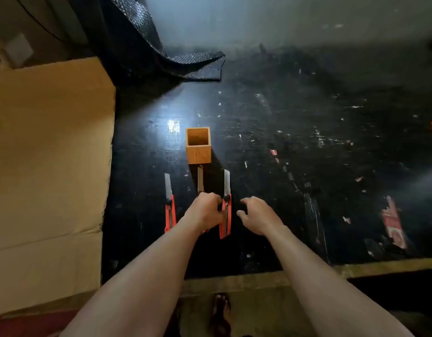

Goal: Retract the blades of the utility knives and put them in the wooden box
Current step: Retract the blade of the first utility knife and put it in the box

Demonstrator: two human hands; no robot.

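Three red utility knives lie side by side on the black table, blades extended and pointing away from me. The left knife [170,207] lies untouched. My left hand [205,212] is closed over the handle of the middle knife [200,180], whose blade sticks out towards the wooden box [198,153]. The right knife [226,210] lies just beside that hand, its blade out. My right hand [257,216] hovers to the right of it, fingers spread and empty. The open-topped wooden box stands upright just beyond the blades.
A large cardboard box [47,171] fills the left side. A dark bubble-wrap sheet [161,52] drapes at the back. Red paper scraps [393,222] lie on the right of the scuffed table. The table's front edge [258,278] runs near my forearms.
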